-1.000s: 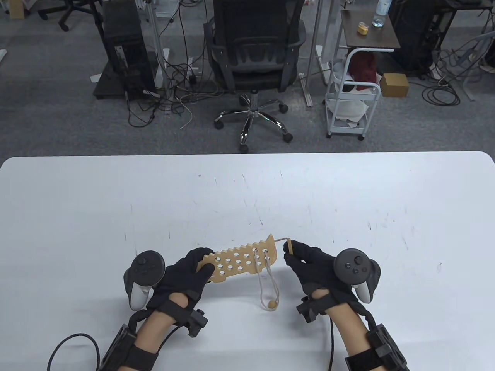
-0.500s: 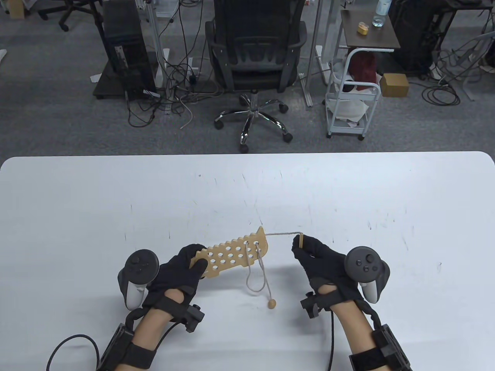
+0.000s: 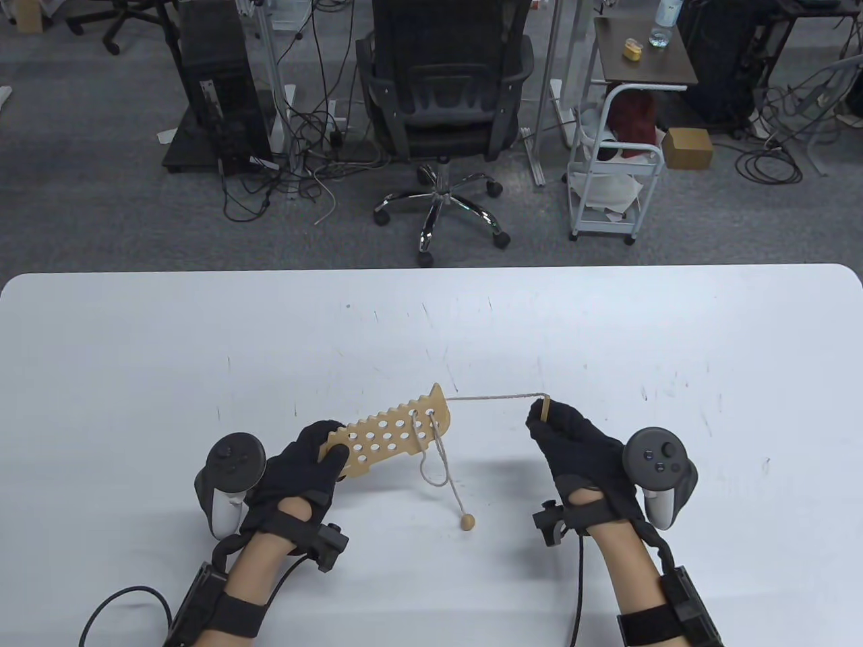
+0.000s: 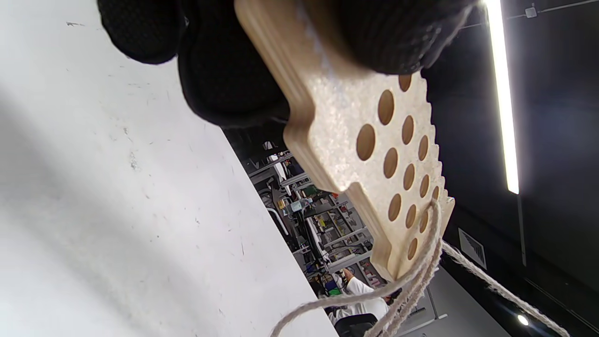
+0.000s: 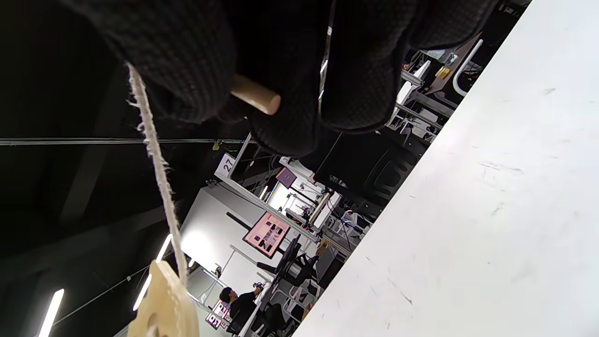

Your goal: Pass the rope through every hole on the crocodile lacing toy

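Observation:
The wooden crocodile board (image 3: 391,435) with several round holes is held above the table, tilted up to the right. My left hand (image 3: 317,458) grips its left end; the board shows close in the left wrist view (image 4: 374,154). The rope (image 3: 495,398) runs taut from the board's right tip to my right hand (image 3: 556,421), which pinches the wooden needle (image 3: 543,410), also in the right wrist view (image 5: 255,96). A rope loop (image 3: 431,465) hangs from the rightmost holes and ends in a wooden bead (image 3: 467,520) on the table.
The white table (image 3: 431,337) stretches wide beyond the hands. An office chair (image 3: 445,114) and a white cart (image 3: 617,175) stand on the floor past the far edge.
My right hand has pulled the needle right and away, drawing the rope taut and longer. The left hand and board have shifted left. The hanging loop has shrunk.

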A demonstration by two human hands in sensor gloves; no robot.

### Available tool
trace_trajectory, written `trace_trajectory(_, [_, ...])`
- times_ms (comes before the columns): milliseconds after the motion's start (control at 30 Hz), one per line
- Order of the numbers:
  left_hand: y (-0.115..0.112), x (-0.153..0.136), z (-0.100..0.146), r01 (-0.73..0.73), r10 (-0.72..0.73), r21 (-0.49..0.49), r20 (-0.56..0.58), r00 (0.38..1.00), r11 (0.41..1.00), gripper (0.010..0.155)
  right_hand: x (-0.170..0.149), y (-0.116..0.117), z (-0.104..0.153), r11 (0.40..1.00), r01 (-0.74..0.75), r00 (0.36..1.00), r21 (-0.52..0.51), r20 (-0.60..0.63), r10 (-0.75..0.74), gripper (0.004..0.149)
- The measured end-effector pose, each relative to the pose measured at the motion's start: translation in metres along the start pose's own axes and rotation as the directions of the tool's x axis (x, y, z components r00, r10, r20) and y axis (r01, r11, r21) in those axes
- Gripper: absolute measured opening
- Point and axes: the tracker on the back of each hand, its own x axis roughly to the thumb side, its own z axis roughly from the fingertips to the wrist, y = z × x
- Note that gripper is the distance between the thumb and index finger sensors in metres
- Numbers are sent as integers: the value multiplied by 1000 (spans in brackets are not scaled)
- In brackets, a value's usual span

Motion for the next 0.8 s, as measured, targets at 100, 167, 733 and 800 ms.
trace_trajectory(100, [2, -2, -1, 0, 0, 11, -10, 1000, 1000, 53, 0, -4, -1, 1000, 9, 1000, -11, -5, -9, 40])
trace_trajectory(167, [3, -4, -1, 1, -1, 17, -17, 1000, 1000, 53, 0, -6, -1, 1000, 19, 1000, -20, -10, -19, 40])
trace_trajectory(733, [14, -17, -5, 16, -11, 65, -80, 997, 998, 53, 0, -31, -3, 984, 115, 993, -133, -15, -118, 40])
trace_trajectory(800, [16, -19, -5, 20, -13, 77, -85, 996, 997, 53, 1, -35, -3, 980, 124, 992, -154, -1, -126, 41])
